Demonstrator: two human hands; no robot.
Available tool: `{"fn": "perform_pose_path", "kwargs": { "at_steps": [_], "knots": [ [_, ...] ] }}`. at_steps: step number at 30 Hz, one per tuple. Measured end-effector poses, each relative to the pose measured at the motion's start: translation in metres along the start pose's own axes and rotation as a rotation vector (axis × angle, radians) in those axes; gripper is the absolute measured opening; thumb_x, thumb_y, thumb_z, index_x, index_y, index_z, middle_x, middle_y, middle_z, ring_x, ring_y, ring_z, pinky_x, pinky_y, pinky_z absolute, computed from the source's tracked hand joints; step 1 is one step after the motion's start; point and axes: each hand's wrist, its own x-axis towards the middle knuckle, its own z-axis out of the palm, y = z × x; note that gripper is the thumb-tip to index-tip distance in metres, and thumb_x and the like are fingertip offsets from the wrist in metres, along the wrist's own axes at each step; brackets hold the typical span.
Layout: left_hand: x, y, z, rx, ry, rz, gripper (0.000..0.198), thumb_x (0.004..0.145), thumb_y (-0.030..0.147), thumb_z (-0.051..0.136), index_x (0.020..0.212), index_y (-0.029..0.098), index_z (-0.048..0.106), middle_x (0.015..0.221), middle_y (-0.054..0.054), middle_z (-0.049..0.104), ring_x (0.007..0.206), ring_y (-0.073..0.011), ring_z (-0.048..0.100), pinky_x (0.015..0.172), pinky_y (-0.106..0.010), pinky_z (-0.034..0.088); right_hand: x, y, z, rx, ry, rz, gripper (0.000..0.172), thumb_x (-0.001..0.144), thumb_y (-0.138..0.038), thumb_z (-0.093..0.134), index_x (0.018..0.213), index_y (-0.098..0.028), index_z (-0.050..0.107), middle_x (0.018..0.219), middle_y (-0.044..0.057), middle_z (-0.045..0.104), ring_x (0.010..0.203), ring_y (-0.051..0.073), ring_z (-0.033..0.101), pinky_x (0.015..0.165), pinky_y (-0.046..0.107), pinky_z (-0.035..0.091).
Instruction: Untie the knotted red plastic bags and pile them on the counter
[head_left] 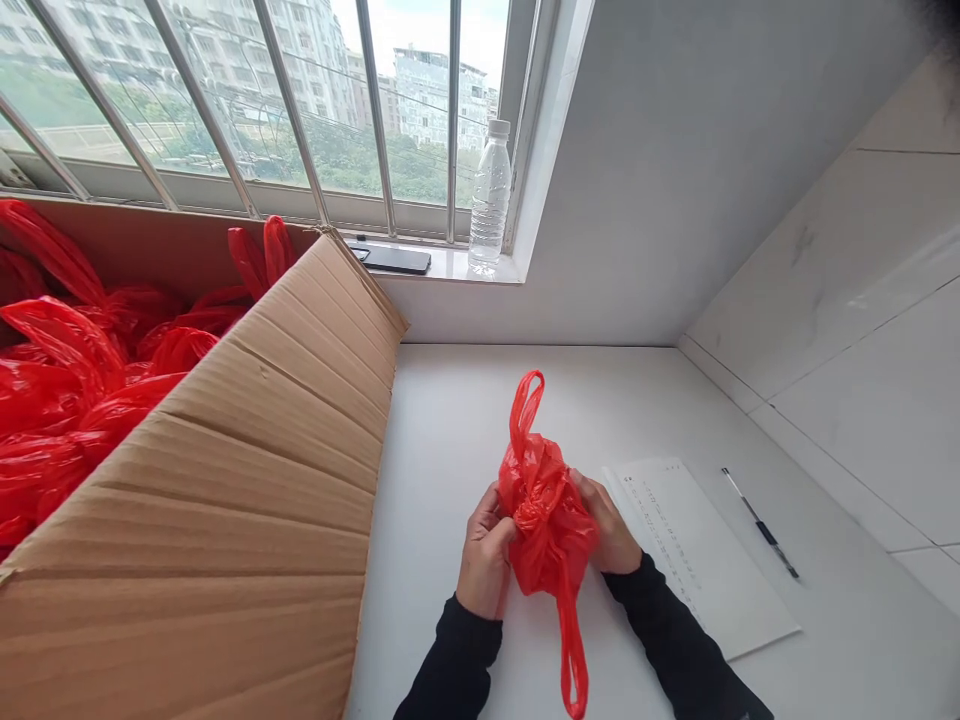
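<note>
A red plastic bag point(544, 510), gathered into a knot at its middle, is held between my two hands over the white table point(442, 420). One of its handle loops points away from me and the other hangs toward me. On the bag's left side my left hand point(489, 548) grips it, with thumb and fingers closed on the plastic. My right hand point(611, 525) holds the opposite side, its fingers partly hidden behind the bag. What the bag contains cannot be seen.
A large cardboard box point(247, 480) with several red bags point(82, 400) stands at the left. To the right lie a sheet of paper point(697, 560) with writing and a pen point(761, 525). A phone point(394, 261) and a clear water bottle point(490, 200) are on the barred window's sill.
</note>
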Motion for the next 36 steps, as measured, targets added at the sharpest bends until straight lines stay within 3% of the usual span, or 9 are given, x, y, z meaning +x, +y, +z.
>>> {"fn": "perform_pose_path", "kwargs": {
  "at_steps": [3, 8, 14, 21, 24, 27, 36],
  "knots": [
    [-0.002, 0.001, 0.002, 0.068, -0.102, -0.002, 0.031, 0.078, 0.014, 0.056, 0.107, 0.018, 0.065, 0.089, -0.002, 0.065, 0.066, -0.0116, 0.052, 0.063, -0.024, 0.042, 0.001, 0.003, -0.003, 0.119, 0.01, -0.01, 0.025, 0.089, -0.042, 0.062, 0.102, -0.021, 0.066, 0.086, 0.004, 0.068, 0.067, 0.017, 0.06, 0.064, 0.029, 0.05],
    [-0.004, 0.005, 0.005, 0.152, -0.135, 0.013, 0.026, 0.092, 0.035, 0.053, 0.109, 0.018, 0.064, 0.096, -0.004, 0.064, 0.079, -0.0152, 0.054, 0.075, -0.027, 0.042, 0.001, 0.003, -0.005, 0.155, 0.036, -0.038, 0.021, 0.088, -0.037, 0.065, 0.102, -0.022, 0.067, 0.092, 0.005, 0.07, 0.075, 0.018, 0.064, 0.073, 0.03, 0.051],
    [-0.001, -0.001, 0.004, 0.266, -0.101, 0.035, 0.023, 0.089, 0.036, 0.061, 0.103, 0.018, 0.066, 0.092, -0.004, 0.065, 0.082, -0.016, 0.055, 0.08, -0.028, 0.043, 0.0, -0.004, 0.001, 0.15, 0.01, -0.032, 0.028, 0.091, -0.039, 0.061, 0.115, -0.024, 0.062, 0.098, 0.006, 0.068, 0.077, 0.019, 0.064, 0.073, 0.033, 0.052],
    [0.0, -0.004, 0.001, 0.312, -0.074, 0.079, 0.024, 0.09, 0.036, 0.059, 0.107, 0.021, 0.064, 0.105, -0.005, 0.067, 0.092, -0.0186, 0.059, 0.086, -0.028, 0.043, 0.0, -0.004, 0.0, 0.107, 0.05, -0.083, 0.017, 0.089, -0.036, 0.065, 0.1, -0.023, 0.066, 0.094, 0.003, 0.067, 0.079, 0.017, 0.062, 0.073, 0.029, 0.051],
    [0.001, -0.005, 0.001, 0.311, -0.07, 0.083, 0.022, 0.09, 0.036, 0.059, 0.105, 0.021, 0.064, 0.101, -0.005, 0.067, 0.089, -0.0177, 0.06, 0.083, -0.027, 0.044, 0.0, -0.005, 0.001, 0.098, 0.01, -0.028, 0.025, 0.089, -0.04, 0.063, 0.109, -0.024, 0.063, 0.101, 0.006, 0.067, 0.082, 0.02, 0.064, 0.075, 0.033, 0.051],
    [0.001, -0.006, 0.002, 0.309, -0.065, 0.08, 0.02, 0.089, 0.036, 0.061, 0.099, 0.019, 0.065, 0.092, -0.003, 0.067, 0.081, -0.016, 0.057, 0.076, -0.026, 0.044, -0.001, -0.007, 0.001, 0.061, -0.035, -0.008, 0.023, 0.087, -0.04, 0.066, 0.103, -0.023, 0.063, 0.099, 0.006, 0.068, 0.084, 0.023, 0.064, 0.075, 0.034, 0.051],
    [0.001, -0.007, -0.002, 0.377, -0.062, 0.111, 0.022, 0.088, 0.037, 0.062, 0.102, 0.019, 0.064, 0.093, -0.003, 0.066, 0.079, -0.0142, 0.054, 0.074, -0.024, 0.044, -0.002, -0.006, 0.0, 0.04, 0.022, -0.083, 0.017, 0.087, -0.037, 0.067, 0.095, -0.022, 0.065, 0.09, 0.005, 0.068, 0.083, 0.022, 0.064, 0.073, 0.032, 0.051]
  ]
}}
